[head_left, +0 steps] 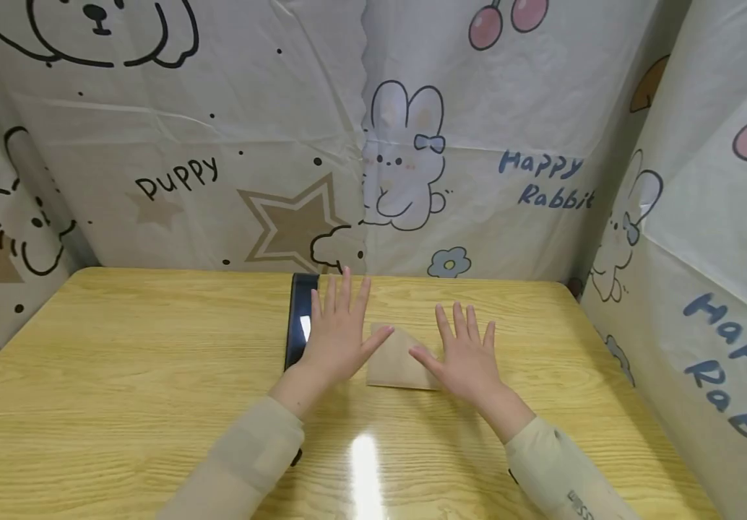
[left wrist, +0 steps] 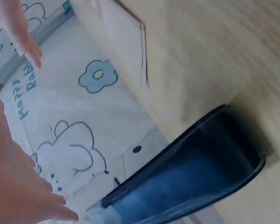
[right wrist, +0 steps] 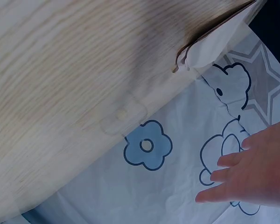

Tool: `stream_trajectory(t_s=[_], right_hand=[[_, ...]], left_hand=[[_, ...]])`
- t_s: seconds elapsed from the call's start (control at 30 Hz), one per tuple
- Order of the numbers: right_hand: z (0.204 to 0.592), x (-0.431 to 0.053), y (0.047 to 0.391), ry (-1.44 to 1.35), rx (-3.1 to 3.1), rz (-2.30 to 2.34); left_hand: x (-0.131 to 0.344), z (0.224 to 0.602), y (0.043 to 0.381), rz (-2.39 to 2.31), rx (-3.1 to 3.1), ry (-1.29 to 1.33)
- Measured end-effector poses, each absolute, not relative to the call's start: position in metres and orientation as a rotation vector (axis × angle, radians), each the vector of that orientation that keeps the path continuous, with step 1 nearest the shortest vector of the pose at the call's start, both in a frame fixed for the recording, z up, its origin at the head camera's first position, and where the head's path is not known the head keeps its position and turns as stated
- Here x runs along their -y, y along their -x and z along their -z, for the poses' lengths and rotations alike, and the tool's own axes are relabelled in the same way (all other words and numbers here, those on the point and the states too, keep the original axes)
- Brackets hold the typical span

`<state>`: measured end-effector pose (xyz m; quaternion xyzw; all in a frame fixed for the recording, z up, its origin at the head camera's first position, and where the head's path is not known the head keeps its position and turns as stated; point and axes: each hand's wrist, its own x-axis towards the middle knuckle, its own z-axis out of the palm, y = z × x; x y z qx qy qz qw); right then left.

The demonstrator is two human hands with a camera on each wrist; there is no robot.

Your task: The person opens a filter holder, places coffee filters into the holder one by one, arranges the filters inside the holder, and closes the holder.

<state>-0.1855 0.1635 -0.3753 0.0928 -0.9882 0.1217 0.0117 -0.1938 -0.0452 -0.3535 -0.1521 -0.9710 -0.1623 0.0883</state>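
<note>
My left hand (head_left: 334,341) is held out with straight, spread fingers and nothing in its grip. Just left of it stands a long, dark, glossy object (head_left: 297,325) with a black rim; the hand partly covers it in the head view, while the left wrist view shows its dark blue face (left wrist: 177,182). Between the two hands lies a flat, folded beige sheet (head_left: 394,365), its layered edges visible in the right wrist view. My right hand (head_left: 469,360), also with fingers spread and holding nothing, overlaps the sheet's right side in the head view.
The wood-grain table (head_left: 152,375) reaches back to a hanging cloth (head_left: 269,123) printed with puppies, rabbits and stars. Another stretch of printed cloth (head_left: 705,238) closes off the right side. Light-coloured sleeves (head_left: 243,451) cover both forearms.
</note>
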Motion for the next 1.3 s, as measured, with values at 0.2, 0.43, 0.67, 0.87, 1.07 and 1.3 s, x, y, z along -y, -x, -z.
stream_trajectory(t_s=[0.2, 0.43, 0.67, 0.87, 1.07, 1.3], right_hand=[[0.377, -0.165, 0.185, -0.291, 3.077, -0.378], [0.377, -0.168, 0.184, -0.280, 3.082, -0.382], [0.378, -0.167, 0.181, -0.289, 3.086, -0.381], [0.379, -0.167, 0.181, -0.284, 3.091, -0.372], [0.377, -0.164, 0.180, -0.289, 3.095, -0.377], [0.376, -0.160, 0.180, -0.297, 3.087, -0.369]], left_hand=[[0.059, 0.341, 0.200, 0.523, 2.868, 0.411], [0.079, 0.333, 0.214, 0.491, 2.897, 0.324], [0.093, 0.340, 0.225, 0.432, 3.003, 0.268], [0.101, 0.345, 0.226, 0.392, 2.964, 0.289], [0.104, 0.344, 0.228, 0.322, 2.935, 0.329], [0.102, 0.339, 0.229, 0.219, 2.909, 0.365]])
